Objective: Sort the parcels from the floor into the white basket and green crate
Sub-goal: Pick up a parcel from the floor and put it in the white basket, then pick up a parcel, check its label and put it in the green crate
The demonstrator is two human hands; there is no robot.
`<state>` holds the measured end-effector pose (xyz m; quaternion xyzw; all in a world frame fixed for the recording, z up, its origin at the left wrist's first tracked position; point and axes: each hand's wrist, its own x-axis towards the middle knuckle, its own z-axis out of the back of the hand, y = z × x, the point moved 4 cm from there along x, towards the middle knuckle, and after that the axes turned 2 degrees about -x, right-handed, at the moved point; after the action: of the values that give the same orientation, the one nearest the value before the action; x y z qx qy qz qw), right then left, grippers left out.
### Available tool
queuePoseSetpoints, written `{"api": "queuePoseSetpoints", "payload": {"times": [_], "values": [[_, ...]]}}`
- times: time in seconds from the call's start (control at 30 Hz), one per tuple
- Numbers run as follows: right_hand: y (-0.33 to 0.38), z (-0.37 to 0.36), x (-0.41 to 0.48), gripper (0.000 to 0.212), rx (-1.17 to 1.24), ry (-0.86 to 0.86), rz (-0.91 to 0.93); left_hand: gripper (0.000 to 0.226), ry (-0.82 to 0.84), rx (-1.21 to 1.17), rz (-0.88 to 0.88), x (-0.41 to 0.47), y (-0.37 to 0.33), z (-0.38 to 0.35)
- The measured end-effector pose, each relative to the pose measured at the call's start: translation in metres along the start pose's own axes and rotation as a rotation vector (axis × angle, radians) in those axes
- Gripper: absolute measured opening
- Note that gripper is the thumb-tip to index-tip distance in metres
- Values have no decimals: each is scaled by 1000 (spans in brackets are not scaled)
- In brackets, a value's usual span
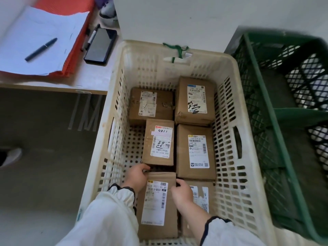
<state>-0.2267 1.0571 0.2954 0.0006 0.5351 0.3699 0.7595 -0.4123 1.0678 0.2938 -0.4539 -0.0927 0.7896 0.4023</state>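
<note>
The white basket fills the middle of the view and holds several brown cardboard parcels with white labels. Both my hands grip the nearest left parcel, which sits inside the basket at its front. My left hand holds its far left corner and my right hand holds its right edge. Beside it on the right lies another parcel, partly hidden by my right arm. Further back sit a marked parcel and others. The green crate stands to the right, no parcels visible in it.
A desk at the upper left carries paper on orange folders, a pen, a marker and a black phone. Grey floor lies left of the basket. A white wall stands behind the basket.
</note>
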Motion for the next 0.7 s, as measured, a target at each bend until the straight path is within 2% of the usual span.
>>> {"api": "queuePoseSetpoints", "payload": {"times": [0.3, 0.47, 0.57, 0.7], "values": [[10, 7, -15, 51, -120, -11, 64, 38, -26, -208, 3, -10, -1, 9], [58, 20, -42, 53, -346, -89, 322, 50, -113, -263, -51, -35, -29, 43], [101, 29, -64, 54, -429, -45, 466, 59, -145, -169, -102, -58, -55, 74], [157, 64, -98, 61, -611, -23, 619, 67, -199, 78, -268, -99, -99, 125]]}}
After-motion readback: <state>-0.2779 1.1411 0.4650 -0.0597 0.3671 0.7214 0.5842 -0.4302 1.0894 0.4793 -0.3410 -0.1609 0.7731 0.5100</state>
